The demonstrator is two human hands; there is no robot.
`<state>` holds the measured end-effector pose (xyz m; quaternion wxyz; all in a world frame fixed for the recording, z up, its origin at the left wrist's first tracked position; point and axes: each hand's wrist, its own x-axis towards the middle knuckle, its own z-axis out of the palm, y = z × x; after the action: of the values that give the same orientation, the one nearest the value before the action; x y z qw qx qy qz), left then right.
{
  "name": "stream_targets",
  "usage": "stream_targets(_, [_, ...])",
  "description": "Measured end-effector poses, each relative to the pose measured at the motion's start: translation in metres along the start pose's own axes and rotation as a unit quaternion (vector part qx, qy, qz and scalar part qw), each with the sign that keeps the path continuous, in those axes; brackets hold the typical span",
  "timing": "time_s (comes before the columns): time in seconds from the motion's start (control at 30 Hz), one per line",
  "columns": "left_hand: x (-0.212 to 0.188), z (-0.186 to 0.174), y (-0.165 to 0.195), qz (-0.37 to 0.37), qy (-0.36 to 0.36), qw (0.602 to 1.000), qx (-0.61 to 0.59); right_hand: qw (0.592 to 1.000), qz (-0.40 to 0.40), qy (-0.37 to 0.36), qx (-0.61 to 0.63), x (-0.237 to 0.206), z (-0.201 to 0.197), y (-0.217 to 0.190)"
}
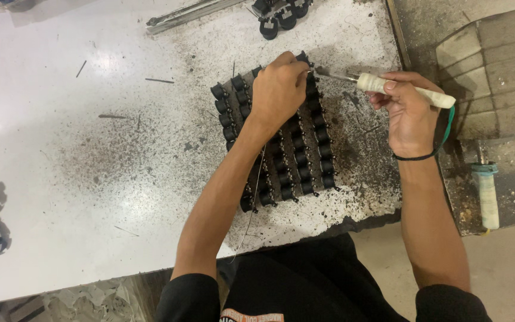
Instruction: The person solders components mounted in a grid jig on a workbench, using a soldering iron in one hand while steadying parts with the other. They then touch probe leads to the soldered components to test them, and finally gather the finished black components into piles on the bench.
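Just beyond your left hand (pixel 278 89) fingers, pinched on thin solder wire (pixel 256 191) over the coil rack (pixel 287 155), your right hand (pixel 409 110) grips the soldering iron (pixel 388 86); a slip could burn those fingertips.

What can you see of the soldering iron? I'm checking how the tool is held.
The soldering iron has a pale, wrapped-looking handle, a thin dark metal shaft and a green cord trailing from its rear end. It lies nearly level above the table, tip pointing left. The right hand grips the handle; the tip meets the left hand's fingertips.
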<state>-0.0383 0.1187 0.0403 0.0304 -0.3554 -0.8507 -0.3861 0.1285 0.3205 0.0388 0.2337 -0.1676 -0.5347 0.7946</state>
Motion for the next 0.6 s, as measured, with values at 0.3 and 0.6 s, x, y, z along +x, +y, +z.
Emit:
stream_targets(0.3, [0.010,-0.014,0.016,0.022,0.003,1.000,0.014,0.999,-0.022,0.017,0.041,-0.009,-0.003,-0.018])
stream_targets(0.6, [-0.033,-0.011,0.025,0.023,0.009,1.000,0.002,0.999,-0.006,0.032,0.005,-0.034,-0.011,-0.002])
